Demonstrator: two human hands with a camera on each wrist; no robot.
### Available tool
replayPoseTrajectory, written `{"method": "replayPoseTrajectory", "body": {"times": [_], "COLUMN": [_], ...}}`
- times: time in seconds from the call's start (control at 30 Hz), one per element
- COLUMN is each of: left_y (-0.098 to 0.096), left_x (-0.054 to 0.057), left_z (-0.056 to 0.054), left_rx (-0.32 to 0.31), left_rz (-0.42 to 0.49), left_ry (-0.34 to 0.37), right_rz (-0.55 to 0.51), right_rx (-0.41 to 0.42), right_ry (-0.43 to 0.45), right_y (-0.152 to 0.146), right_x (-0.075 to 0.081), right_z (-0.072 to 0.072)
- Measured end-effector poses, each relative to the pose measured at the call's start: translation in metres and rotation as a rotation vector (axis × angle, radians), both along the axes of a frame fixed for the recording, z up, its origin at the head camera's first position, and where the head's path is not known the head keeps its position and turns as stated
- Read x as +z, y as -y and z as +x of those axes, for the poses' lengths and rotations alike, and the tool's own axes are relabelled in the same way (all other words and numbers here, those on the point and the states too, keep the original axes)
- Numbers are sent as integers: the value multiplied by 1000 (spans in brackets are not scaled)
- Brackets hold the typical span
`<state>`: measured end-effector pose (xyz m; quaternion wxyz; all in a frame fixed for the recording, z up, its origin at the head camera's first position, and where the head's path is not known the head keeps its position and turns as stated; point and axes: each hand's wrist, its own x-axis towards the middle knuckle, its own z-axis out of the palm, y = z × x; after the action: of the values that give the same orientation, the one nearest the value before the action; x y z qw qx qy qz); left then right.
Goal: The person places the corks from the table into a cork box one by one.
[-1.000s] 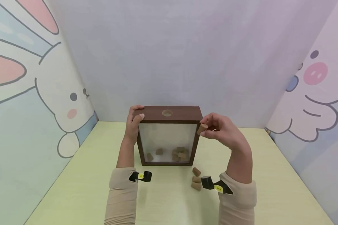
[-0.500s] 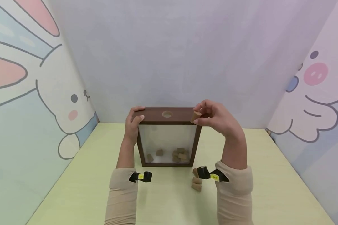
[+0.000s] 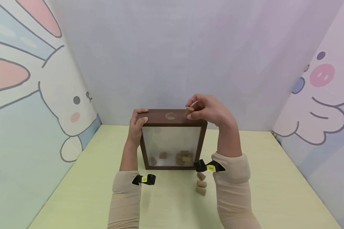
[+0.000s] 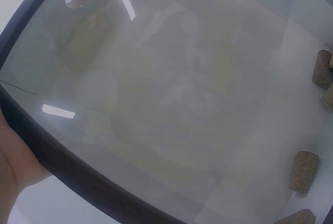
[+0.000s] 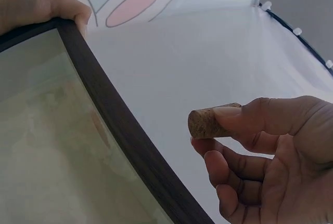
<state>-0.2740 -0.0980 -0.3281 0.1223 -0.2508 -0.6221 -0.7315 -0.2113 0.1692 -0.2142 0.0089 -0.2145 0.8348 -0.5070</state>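
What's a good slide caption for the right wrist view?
Right hand pinches a brown cylindrical cork near a clear-fronted dark brown wooden box.

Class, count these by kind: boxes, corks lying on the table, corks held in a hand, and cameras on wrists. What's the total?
Box: 1
Table corks: 3
Held cork, in the right hand: 1
Wrist cameras: 2
Total: 7

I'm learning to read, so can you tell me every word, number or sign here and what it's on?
There are no words I can read for sure.
Left yellow label, on the left black wrist device: too small and blurred to read.
Right yellow label, on the right black wrist device: too small and blurred too.
Brown box and the cork in the right hand: no writing to see.
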Motion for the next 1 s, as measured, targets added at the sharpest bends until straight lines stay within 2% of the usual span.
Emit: {"method": "replayPoseTrajectory", "body": {"times": [0.27, 0.47, 0.73, 0.9, 1.0], "left_y": [-1, 1, 0, 1, 1], "left_x": [-1, -6, -6, -5, -3], "left_z": [-4, -3, -5, -4, -4], "left_rx": [-11, -12, -11, 6, -6], "left_rz": [15, 11, -5, -6, 12], "left_ry": [-13, -26, -19, -28, -26], "right_rz": [56, 64, 47, 117, 172], "right_rx": [-8, -4, -6, -34, -38], "right_ry": [96, 139, 174, 176, 174], "right_y": [17, 28, 35, 40, 45], "right_x": [8, 5, 4, 9, 12], "right_z": [-21, -35, -43, -48, -52]}}
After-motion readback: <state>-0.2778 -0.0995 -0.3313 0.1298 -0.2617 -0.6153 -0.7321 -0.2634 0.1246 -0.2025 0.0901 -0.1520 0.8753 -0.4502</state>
